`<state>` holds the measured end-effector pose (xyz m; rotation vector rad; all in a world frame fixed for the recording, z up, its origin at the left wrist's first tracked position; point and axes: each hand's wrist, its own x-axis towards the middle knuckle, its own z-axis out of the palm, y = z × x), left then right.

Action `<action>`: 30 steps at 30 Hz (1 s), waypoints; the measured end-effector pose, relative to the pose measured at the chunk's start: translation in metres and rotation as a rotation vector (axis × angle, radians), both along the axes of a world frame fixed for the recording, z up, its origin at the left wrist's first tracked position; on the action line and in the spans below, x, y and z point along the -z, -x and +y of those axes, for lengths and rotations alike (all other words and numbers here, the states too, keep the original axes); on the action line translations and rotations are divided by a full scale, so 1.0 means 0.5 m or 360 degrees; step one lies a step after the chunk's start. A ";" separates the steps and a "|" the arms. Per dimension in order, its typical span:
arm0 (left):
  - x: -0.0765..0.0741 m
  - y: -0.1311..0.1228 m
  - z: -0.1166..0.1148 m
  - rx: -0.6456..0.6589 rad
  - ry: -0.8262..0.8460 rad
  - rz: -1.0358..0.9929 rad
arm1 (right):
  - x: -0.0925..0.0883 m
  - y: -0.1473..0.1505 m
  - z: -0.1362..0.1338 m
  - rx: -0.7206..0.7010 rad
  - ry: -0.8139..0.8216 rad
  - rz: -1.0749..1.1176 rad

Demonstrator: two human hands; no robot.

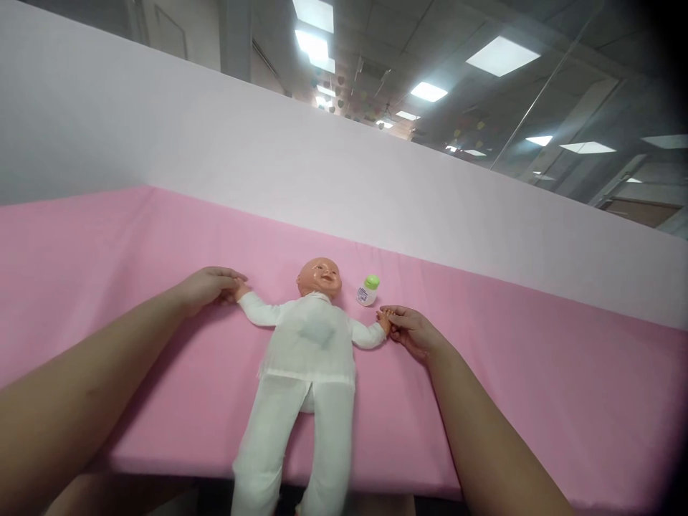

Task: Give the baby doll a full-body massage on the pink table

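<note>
A baby doll [317,337] in a white long-sleeved top and white trousers lies on its back, its head toward the wall. Both its arms are stretched out sideways. My left hand [212,288] is closed around the doll's hand at the left of the view. On the other side, my right hand [411,330] pinches the doll's other hand between thumb and fingers. A small clear bottle [368,291] with a green cap stands beside the doll's head, just beyond my right hand. A greyish patch shows on the chest of the top.
The doll lies on a pink-covered table [510,401], and its legs reach past the near edge. A low white wall [269,172] runs along the far side. Above it, glass shows ceiling lights [502,56].
</note>
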<state>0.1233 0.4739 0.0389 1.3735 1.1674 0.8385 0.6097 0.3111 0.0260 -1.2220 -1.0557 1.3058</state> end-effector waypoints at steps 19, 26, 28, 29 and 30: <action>0.007 -0.005 0.001 -0.0102 -0.0165 0.0079 | -0.008 0.018 -0.001 -0.0044 0.0020 -0.0038; 0.008 -0.006 0.002 -0.0105 -0.0143 0.0128 | 0.003 0.011 0.006 -0.0050 0.0043 -0.0098; 0.009 -0.006 0.005 -0.0123 -0.0136 0.0167 | 0.007 0.006 0.007 -0.0073 0.0041 -0.0101; 0.010 -0.006 0.007 -0.0128 -0.0135 0.0182 | 0.009 0.005 0.008 -0.0072 0.0040 -0.0108; 0.011 -0.005 0.008 -0.0129 -0.0138 0.0187 | 0.010 0.003 0.009 -0.0065 0.0041 -0.0114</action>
